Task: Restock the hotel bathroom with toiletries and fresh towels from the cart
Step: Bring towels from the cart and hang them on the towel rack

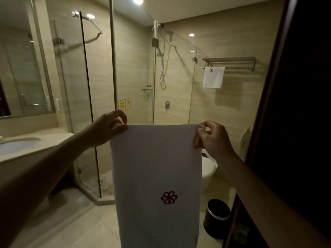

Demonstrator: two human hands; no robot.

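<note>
A long white towel with a dark red flower logo hangs straight down in front of me. My left hand pinches its top left corner and my right hand pinches its top right corner, holding the top edge level. On the far right wall a metal towel rack carries a smaller white towel with the same logo, hanging from its lower bar.
A glass shower enclosure fills the middle, with its door edge at centre. A counter with a sink is at left under a mirror. A toilet and a dark waste bin stand at right, beside a dark door frame.
</note>
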